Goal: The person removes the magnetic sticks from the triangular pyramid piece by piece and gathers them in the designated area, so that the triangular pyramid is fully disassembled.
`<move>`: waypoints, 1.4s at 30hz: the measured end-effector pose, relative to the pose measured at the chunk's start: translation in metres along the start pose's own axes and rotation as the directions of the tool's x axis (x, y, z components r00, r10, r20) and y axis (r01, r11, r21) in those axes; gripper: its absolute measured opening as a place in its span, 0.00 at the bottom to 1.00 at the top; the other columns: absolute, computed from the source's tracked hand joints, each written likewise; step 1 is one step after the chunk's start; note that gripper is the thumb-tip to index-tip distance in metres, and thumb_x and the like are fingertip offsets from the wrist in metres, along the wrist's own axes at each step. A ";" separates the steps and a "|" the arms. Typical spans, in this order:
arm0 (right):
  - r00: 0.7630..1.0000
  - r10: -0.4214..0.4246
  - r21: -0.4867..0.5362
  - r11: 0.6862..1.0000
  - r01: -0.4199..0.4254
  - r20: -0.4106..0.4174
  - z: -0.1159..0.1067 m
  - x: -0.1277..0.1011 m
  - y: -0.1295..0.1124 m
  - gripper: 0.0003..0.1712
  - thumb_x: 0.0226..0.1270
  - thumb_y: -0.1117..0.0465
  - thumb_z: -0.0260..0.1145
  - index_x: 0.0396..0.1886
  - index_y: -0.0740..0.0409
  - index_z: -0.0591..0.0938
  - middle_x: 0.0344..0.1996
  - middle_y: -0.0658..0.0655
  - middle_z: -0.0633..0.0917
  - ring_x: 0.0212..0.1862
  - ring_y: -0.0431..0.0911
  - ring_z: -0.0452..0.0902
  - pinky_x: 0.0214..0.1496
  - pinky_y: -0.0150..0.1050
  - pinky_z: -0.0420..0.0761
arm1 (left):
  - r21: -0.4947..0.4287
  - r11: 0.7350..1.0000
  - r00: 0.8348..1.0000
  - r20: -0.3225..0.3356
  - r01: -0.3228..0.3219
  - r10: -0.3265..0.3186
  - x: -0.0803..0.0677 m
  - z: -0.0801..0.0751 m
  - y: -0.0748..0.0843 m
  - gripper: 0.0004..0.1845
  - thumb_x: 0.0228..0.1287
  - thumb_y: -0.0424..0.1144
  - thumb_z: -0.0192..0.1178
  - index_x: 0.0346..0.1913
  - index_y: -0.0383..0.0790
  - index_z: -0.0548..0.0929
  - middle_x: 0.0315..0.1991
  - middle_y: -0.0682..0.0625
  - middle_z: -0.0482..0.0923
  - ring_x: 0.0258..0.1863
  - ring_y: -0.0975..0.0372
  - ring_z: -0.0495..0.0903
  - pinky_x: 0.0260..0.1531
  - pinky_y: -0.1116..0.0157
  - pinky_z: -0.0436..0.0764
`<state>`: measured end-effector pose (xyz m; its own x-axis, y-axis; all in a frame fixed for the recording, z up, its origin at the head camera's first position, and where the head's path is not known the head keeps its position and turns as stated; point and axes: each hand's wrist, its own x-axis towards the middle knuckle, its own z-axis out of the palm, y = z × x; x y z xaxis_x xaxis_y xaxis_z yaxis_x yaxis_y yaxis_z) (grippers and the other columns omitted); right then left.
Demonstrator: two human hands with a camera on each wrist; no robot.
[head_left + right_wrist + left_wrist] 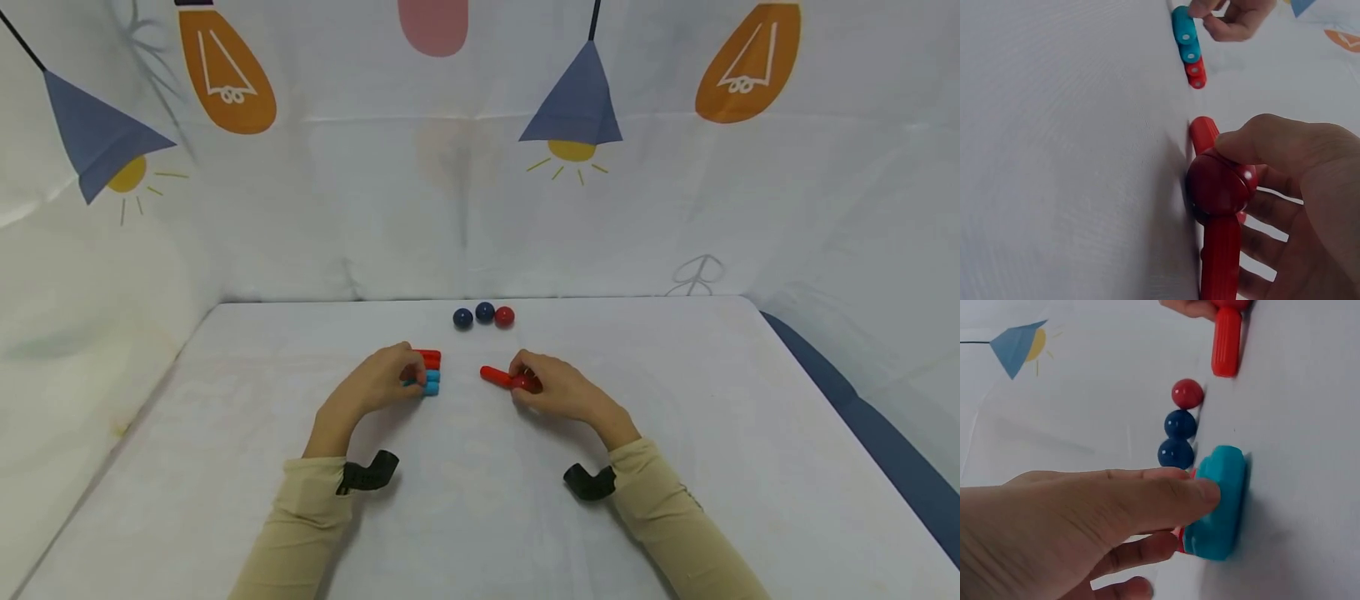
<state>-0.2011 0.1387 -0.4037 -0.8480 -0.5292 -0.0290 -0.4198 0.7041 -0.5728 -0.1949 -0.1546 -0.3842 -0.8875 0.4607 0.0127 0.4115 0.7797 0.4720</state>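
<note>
My left hand pinches a side-by-side row of short plastic sticks, two red sticks and two cyan sticks. In the left wrist view the thumb lies on the outer cyan stick, and fingers reach round the far side. My right hand holds a shiny red ball between thumb and fingers. One ribbed red stick extends from that ball toward the left hand. Another red stick extends from its opposite side, under the palm in the head view.
Near the back edge of the white table sit two dark blue balls and a loose red ball. A white printed cloth hangs behind the table. Dark wrist mounts stick out from both sleeves.
</note>
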 end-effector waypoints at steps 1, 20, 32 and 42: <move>1.000 -0.004 0.005 1.000 0.004 0.004 0.000 0.000 0.000 0.13 0.61 0.59 0.65 0.45 0.51 0.75 0.32 0.49 0.78 0.36 0.43 0.71 0.39 0.35 0.74 | 0.007 1.000 1.000 -0.014 -0.007 0.007 0.001 0.001 0.002 0.06 0.55 0.35 0.67 0.29 0.44 0.79 0.32 0.49 0.73 0.32 0.60 0.71 0.35 0.64 0.72; 0.988 -0.141 0.070 0.988 0.137 0.064 0.000 -0.002 -0.001 0.12 0.63 0.59 0.64 0.46 0.52 0.76 0.34 0.47 0.81 0.37 0.40 0.75 0.42 0.33 0.77 | 0.084 0.990 0.993 0.006 -0.114 0.114 0.024 0.055 0.058 0.09 0.59 0.39 0.65 0.42 0.47 0.79 0.34 0.55 0.78 0.33 0.65 0.73 0.37 0.69 0.77; 0.990 -0.130 0.046 0.991 0.127 0.055 0.005 0.001 -0.003 0.11 0.64 0.58 0.64 0.46 0.51 0.77 0.35 0.45 0.80 0.38 0.39 0.74 0.44 0.33 0.77 | -0.004 0.988 0.981 0.115 -0.154 0.153 0.014 0.034 0.052 0.06 0.59 0.35 0.64 0.39 0.44 0.79 0.32 0.56 0.78 0.33 0.65 0.74 0.40 0.68 0.77; 0.993 -0.094 0.033 0.995 0.092 0.067 0.002 -0.001 -0.002 0.14 0.64 0.54 0.65 0.47 0.50 0.76 0.35 0.46 0.79 0.39 0.40 0.73 0.43 0.34 0.76 | 0.017 0.999 0.988 0.148 -0.042 0.039 -0.001 0.005 0.027 0.06 0.55 0.37 0.68 0.35 0.48 0.83 0.28 0.59 0.78 0.31 0.66 0.74 0.37 0.67 0.75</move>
<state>-0.1990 0.1374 -0.4040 -0.7809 -0.6239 -0.0300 -0.4854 0.6364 -0.5995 -0.1814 -0.1320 -0.3760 -0.8302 0.5486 -0.0991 0.4522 0.7666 0.4559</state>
